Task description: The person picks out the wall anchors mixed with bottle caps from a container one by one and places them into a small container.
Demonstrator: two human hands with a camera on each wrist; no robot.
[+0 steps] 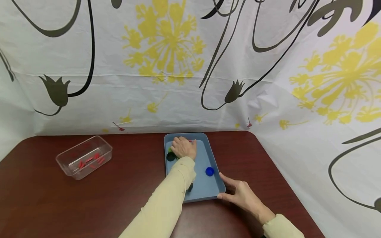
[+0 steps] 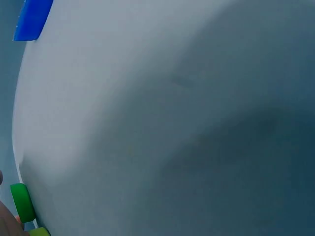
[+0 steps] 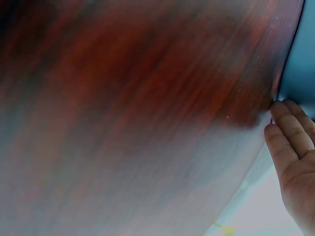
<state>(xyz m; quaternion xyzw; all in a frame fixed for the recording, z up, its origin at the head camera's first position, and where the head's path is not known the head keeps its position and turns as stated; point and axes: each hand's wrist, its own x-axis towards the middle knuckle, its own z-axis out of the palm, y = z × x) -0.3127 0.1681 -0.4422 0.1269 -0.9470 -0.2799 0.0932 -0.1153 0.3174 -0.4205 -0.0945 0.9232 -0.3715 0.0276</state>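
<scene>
A blue-grey tray (image 1: pixel 202 195) lies on the table. My left hand (image 1: pixel 184 147) reaches down into its far left part, fingers bent; whether they pinch anything is hidden. Beside it are a dark round cap (image 1: pixel 171 156) and a light green cap (image 1: pixel 170 149); a bit of red (image 1: pixel 190 141) shows behind the hand. The left wrist view has a green cap (image 2: pixel 22 202) near the fingers. A blue cap (image 1: pixel 209 171) sits at the tray's right side. With straight fingers, my right hand (image 1: pixel 242 195) touches the tray's near right corner from outside.
A clear plastic box (image 1: pixel 71 170) holding several small red pieces (image 1: pixel 89 160) stands to the left on the brown table (image 1: pixel 128 188). Next to my left sleeve, a dark object (image 1: pixel 190 187) is partly covered. A patterned cloth (image 1: pixel 119 59) hangs behind the table.
</scene>
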